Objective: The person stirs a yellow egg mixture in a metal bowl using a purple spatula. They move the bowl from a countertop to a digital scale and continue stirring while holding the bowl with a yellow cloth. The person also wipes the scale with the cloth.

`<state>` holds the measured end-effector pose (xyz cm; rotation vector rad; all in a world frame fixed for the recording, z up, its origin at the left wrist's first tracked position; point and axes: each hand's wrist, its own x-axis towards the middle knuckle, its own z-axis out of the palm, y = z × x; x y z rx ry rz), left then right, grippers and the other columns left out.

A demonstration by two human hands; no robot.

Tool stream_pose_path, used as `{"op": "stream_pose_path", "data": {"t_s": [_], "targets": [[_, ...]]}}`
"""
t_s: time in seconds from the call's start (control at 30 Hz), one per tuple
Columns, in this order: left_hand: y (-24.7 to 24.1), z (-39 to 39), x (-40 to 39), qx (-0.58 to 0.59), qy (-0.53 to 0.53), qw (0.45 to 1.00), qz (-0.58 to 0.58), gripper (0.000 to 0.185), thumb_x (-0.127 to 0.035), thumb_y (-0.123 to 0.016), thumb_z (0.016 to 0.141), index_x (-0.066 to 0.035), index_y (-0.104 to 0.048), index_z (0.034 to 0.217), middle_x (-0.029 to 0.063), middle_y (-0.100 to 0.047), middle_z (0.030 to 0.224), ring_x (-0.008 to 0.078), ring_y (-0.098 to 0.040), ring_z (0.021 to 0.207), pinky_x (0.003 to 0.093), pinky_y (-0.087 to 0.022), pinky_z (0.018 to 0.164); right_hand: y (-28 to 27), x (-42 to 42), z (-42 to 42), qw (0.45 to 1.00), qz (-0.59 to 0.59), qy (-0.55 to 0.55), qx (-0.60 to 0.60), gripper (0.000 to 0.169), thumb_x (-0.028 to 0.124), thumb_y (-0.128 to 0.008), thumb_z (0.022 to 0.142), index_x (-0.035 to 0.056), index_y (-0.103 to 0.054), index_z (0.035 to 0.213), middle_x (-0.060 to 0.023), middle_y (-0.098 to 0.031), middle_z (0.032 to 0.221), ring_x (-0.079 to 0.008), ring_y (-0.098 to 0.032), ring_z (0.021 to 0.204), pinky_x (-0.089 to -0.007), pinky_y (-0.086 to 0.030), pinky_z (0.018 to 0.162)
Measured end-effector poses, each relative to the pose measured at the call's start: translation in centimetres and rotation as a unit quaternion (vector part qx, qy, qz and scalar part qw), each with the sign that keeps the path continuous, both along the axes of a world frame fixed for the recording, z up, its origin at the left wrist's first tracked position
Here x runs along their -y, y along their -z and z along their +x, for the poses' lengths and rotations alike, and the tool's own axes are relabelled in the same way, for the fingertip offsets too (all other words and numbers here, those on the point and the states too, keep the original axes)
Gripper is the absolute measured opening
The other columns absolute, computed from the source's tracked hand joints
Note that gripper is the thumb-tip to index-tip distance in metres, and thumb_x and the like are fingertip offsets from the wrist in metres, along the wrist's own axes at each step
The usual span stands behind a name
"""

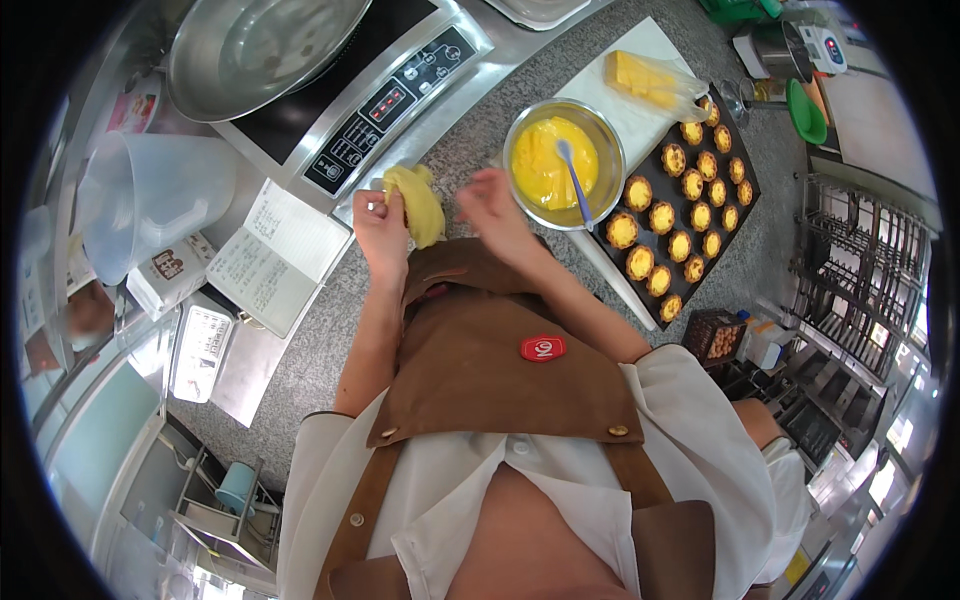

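Note:
A folded yellow cloth [417,206] hangs from my left hand [381,229], pinched between thumb and fingers in front of the brown apron [495,352]. My right hand [495,214] is blurred and a little apart from the cloth, with its fingers spread and nothing seen in them. Just beyond it stands a steel mixing bowl [615,176] of yellow pieces in yellow liquid. A blue-handled spatula or brush [576,187] leans inside that bowl against its rim. Rows of small baked egg tarts [661,217] sit on a black baking tray [679,289] to the right.
A bag of yellow blocks [637,79] lies on a white board [649,45]. At the upper left, a large steel pan [262,60] rests on an induction cooktop [390,105] with lit displays. An open handwritten notebook [277,255] and a translucent plastic container [154,195] are at the left.

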<state>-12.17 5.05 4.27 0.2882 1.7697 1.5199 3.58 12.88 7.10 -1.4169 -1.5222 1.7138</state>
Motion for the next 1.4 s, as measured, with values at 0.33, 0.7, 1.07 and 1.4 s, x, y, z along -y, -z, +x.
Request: {"op": "stream_pose_path", "data": {"t_s": [0.33,0.7,1.07,1.4], "targets": [[3.0,0.5,-4.1,0.351,-0.216,0.886,0.212,0.037,0.003,-0.048,0.096,-0.002,-0.038,0.131,0.0134,-0.055,0.124,0.0246,-0.056,0.117,0.0344,-0.043,0.107,3.6,-6.0,13.7,0.709,0.316,-0.170,0.607,0.013,0.011,-0.058,0.083,0.0043,-0.054,0.093,-0.0143,-0.064,0.086,-0.0332,-0.061,0.092,-0.0445,-0.043,0.083],[1.1,2.6,-3.7,0.161,-0.128,0.979,0.003,0.036,-0.010,-0.060,0.093,-0.004,-0.044,0.124,0.0071,-0.059,0.107,0.0151,-0.058,0.091,0.0298,-0.047,0.079,2.2,-8.3,15.2,0.902,0.243,-0.076,0.349,0.022,0.016,-0.052,0.092,-0.0003,-0.060,0.105,-0.0268,-0.065,0.091,-0.0453,-0.061,0.087,-0.0526,-0.049,0.075],[2.5,10.6,-6.9,0.172,0.246,0.948,-0.105,0.026,-0.011,-0.057,0.096,-0.001,-0.049,0.118,0.0122,-0.061,0.106,0.0176,-0.063,0.092,0.0301,-0.053,0.082,1.1,-9.2,16.3,0.898,0.228,-0.105,0.361,0.020,0.012,-0.051,0.092,-0.0008,-0.061,0.103,-0.0259,-0.064,0.092,-0.0436,-0.062,0.088,-0.0512,-0.049,0.075],[3.9,11.1,-8.2,0.200,0.309,0.921,-0.131,0.025,-0.012,-0.051,0.099,0.005,-0.044,0.116,0.0194,-0.062,0.106,0.0248,-0.069,0.086,0.0311,-0.061,0.072,0.0,-8.5,17.6,0.910,0.203,-0.083,0.351,0.018,0.011,-0.052,0.092,-0.0034,-0.062,0.099,-0.0273,-0.063,0.089,-0.0453,-0.061,0.086,-0.0515,-0.049,0.073]]}}
